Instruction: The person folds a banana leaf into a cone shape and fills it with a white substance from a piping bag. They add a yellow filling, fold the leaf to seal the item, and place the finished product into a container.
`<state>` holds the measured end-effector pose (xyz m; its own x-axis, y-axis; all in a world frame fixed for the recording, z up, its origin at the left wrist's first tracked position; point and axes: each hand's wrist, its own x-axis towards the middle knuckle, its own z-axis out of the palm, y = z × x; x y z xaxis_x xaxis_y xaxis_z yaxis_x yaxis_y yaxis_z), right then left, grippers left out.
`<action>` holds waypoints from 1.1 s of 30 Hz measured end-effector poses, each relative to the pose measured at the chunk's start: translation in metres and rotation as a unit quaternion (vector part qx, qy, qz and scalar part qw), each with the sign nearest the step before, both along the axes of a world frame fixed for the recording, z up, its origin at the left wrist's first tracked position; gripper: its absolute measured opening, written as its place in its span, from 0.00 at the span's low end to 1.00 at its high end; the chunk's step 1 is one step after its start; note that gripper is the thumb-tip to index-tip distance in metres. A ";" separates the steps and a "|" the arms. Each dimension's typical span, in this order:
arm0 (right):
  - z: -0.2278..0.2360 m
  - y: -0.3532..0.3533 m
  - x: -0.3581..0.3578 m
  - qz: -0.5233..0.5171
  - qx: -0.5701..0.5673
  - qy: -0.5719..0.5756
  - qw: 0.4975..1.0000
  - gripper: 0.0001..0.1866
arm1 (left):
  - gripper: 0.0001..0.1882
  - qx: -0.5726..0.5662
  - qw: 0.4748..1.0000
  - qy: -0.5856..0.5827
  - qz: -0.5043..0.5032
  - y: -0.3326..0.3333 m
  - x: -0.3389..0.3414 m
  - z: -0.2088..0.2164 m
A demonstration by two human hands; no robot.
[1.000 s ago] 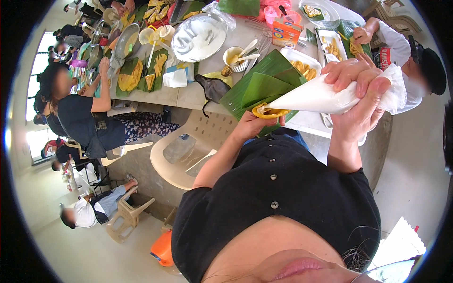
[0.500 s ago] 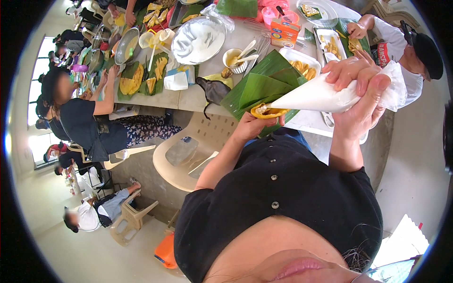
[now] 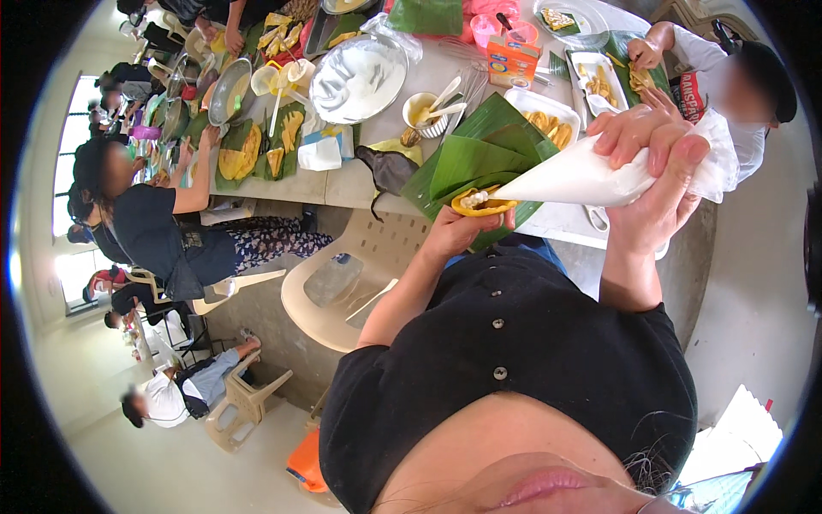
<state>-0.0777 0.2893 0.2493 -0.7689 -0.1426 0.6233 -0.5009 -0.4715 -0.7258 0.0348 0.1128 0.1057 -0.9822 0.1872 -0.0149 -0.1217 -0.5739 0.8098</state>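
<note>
Although both hands look much as they did a second ago, I see more white cream point(image 3: 476, 199) in the yellow shell point(image 3: 491, 212), so I judge its filling is under way. My left hand point(image 3: 458, 233) supports the shell just above its curled fingers; my right hand point(image 3: 655, 163) is wrapped around the white piping bag point(image 3: 561, 178), whose tip reaches leftward from those fingers to the shell's opening.

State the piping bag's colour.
The piping bag looks plain white; it shows best in the head view.
</note>
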 end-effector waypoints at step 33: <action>0.005 0.010 0.002 -0.052 -0.014 -0.001 0.999 0.21 | 0.19 0.033 0.999 0.011 -0.009 -0.001 0.003 -0.010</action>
